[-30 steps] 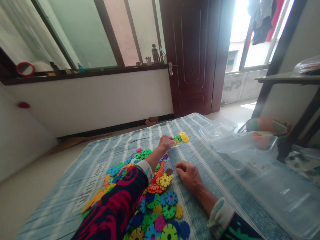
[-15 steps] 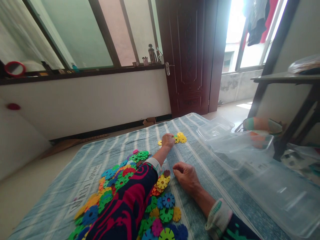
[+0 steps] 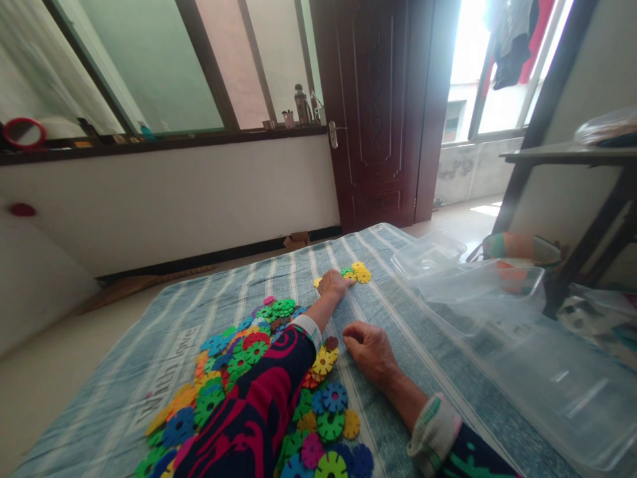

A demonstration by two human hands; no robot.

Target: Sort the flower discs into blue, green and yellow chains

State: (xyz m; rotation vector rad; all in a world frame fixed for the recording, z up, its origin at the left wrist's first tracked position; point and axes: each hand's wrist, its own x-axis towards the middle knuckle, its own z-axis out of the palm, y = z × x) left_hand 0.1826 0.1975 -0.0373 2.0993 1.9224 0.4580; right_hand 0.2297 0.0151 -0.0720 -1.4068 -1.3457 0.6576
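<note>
My left hand (image 3: 334, 283) reaches to the far part of the bed, its fingers curled down on a small group of yellow snowflake discs (image 3: 362, 271). A green disc (image 3: 346, 271) lies by its fingertips, and another bit of yellow shows at its wrist side. The hand hides part of the group. Closer to me, my right hand (image 3: 372, 352) rests on the striped sheet with its fingers curled closed; whatever may be inside is hidden. Below my left sleeve spreads a pile of colourful snowflake discs (image 3: 330, 426) in green, blue, yellow, red and orange.
Clear plastic boxes (image 3: 562, 392) and a lid lie along the bed's right side. The blue striped sheet (image 3: 199, 299) covers the bed. Beyond it are a dark red door (image 3: 375, 119) and a window ledge (image 3: 199, 139) with a flask. A table (image 3: 572, 156) stands at the right.
My left hand has shifted slightly nearer and turned, so its thumb side now points at the yellow discs and more green shows. My right hand has barely moved.
</note>
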